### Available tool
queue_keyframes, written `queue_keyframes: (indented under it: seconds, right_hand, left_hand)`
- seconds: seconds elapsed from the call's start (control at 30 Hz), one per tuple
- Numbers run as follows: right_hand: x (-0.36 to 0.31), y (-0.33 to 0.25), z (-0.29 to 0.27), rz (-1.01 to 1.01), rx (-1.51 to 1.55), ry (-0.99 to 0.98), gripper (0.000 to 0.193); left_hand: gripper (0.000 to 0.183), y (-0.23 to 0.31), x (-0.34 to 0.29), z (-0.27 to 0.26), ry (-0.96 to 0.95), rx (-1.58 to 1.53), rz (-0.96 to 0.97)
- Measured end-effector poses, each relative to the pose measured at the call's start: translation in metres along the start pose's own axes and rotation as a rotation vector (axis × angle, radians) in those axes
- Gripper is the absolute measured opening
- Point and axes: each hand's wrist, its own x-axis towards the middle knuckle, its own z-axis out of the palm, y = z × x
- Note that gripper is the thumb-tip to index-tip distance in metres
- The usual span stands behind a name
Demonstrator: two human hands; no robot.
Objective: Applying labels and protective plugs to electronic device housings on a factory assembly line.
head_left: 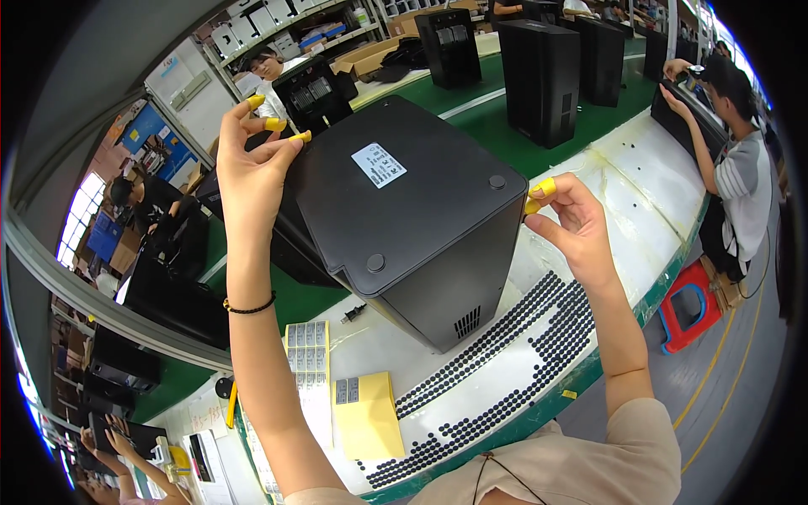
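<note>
A black computer case (pixel 404 185) stands in front of me with its underside up. That face carries a white printed label (pixel 379 165) and round black rubber feet, one at the near corner (pixel 376 263) and one at the right corner (pixel 497 181). My left hand (pixel 257 164) is at the far left edge, its thumb and a yellow-capped finger pinched together; what lies between them is too small to tell. Beside the right corner my right hand (pixel 576 223) has its yellow-capped fingertips and thumb closed together, close against the case edge. Anything inside that pinch is hidden.
Rows of small round black pads (pixel 505 337) lie on the white worktop near me. Label sheets (pixel 308 362) and a yellow backing card (pixel 368 421) sit left of them. More black cases (pixel 539 80) stand on the green conveyor (pixel 484 109). A person (pixel 732 126) works at right.
</note>
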Motion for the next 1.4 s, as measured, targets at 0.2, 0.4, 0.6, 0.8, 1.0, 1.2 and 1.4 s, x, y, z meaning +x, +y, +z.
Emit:
queue_keyframes:
  seconds: [0.2, 0.4, 0.6, 0.8, 1.0, 1.2, 1.4]
  right_hand:
    - [-0.001, 0.002, 0.000, 0.017, 0.005, 0.004, 0.029]
    - [-0.003, 0.005, -0.001, 0.035, 0.014, 0.009, 0.028]
    - [-0.005, 0.010, -0.005, 0.035, 0.036, 0.016, 0.028]
    - [-0.006, 0.011, -0.003, 0.060, 0.026, 0.011, 0.026]
    - [-0.001, 0.013, -0.004, 0.039, 0.035, 0.031, 0.024]
    - [0.071, -0.013, 0.009, -0.167, -0.138, 0.089, 0.018]
    - [0.159, -0.012, 0.049, -0.354, -0.372, -0.230, 0.025]
  left_hand:
    - [0.058, -0.010, 0.000, 0.000, -0.008, -0.005, -0.001]
    - [0.053, -0.008, -0.002, 0.003, 0.032, 0.101, 0.127]
    - [0.051, -0.012, -0.004, 0.003, 0.035, -0.043, 0.086]
    - [0.053, -0.002, -0.007, 0.002, -0.042, 0.067, 0.064]
    - [0.060, 0.000, -0.012, -0.012, -0.220, 0.108, 0.116]
    - [0.052, -0.010, -0.004, 0.012, -0.055, -0.309, -0.104]
    - [0.048, -0.037, -0.005, 0.018, -0.147, -0.634, -0.453]
